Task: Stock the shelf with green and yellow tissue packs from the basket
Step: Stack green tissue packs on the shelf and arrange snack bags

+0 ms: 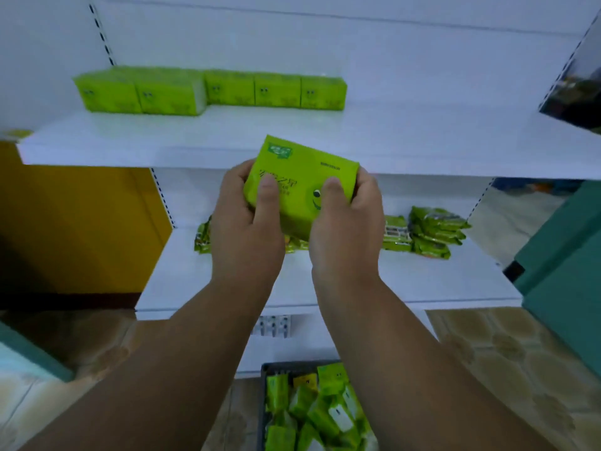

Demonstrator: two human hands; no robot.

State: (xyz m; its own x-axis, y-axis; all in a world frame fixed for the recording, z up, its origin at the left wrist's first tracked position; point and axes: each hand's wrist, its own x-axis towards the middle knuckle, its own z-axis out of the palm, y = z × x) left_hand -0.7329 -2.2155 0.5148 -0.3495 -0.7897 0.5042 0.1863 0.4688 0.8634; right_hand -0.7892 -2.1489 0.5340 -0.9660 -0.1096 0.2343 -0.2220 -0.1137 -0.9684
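Gripped from both sides, a green tissue pack is held in the air just in front of the near edge of the upper shelf, its printed face with a smiling cartoon turned up and tilted toward the camera. The left hand is wrapped round the pack's left end, thumb laid across the top face and fingers curled underneath; the right hand is closed on the right end in the same way, thumb pressed on the face beside the cartoon. Far back on the upper shelf, toward the left, a row of green packs is lined up side by side against the white back panel, five fronts being countable. Below and behind the hands, on the lower shelf, flatter green packets are piled to the right, and more of them are partly hidden behind the left hand. Near the bottom of the view, on the floor between the forearms, a dark basket is seen, filled with a jumble of green and yellow packs. A yellow panel is visible at the left of the shelving and teal surfaces at the right. Patterned tiles are laid on the floor.
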